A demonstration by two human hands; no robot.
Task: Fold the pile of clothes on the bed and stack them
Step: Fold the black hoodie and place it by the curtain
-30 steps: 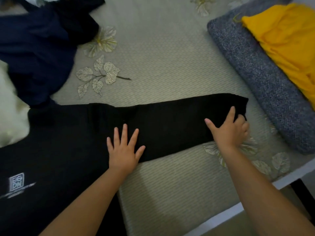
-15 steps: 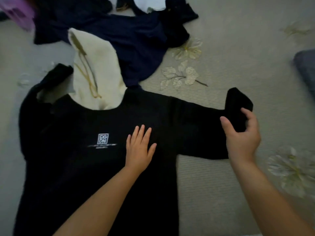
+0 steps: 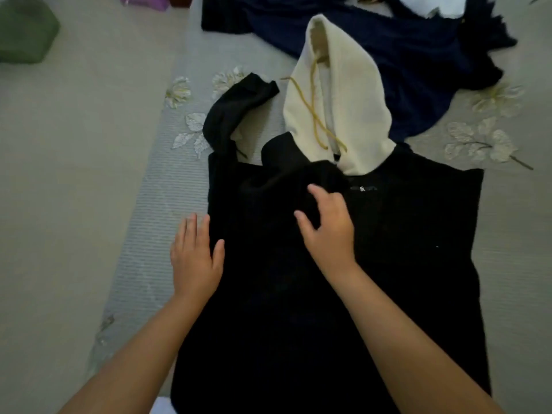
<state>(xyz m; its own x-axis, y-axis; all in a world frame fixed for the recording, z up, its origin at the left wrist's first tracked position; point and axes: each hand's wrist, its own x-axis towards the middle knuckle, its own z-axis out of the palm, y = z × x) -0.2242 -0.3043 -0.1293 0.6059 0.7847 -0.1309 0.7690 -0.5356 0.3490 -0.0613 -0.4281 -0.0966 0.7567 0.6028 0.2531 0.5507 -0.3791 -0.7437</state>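
A black hoodie (image 3: 388,264) with a cream hood (image 3: 343,109) lies front-up on the bed (image 3: 74,174). One sleeve is folded across the chest, and my right hand (image 3: 325,231) holds its end between curled fingers and thumb, just below the hood. My left hand (image 3: 194,258) rests flat with straight fingers on the hoodie's left edge, partly over the bed mat. The other black sleeve (image 3: 239,106) lies bunched beside the hood, to the upper left.
Dark navy clothes (image 3: 418,55) lie in a loose pile beyond the hood, with a bit of white cloth (image 3: 430,4) at the top edge. A green bundle (image 3: 24,34) and a purple item (image 3: 143,0) sit at the far left. The sheet has pale leaf prints.
My right hand has carried the sleeve end from the outstretched right side across onto the chest. My left hand slid from the chest to the hoodie's left edge. The view swung left.
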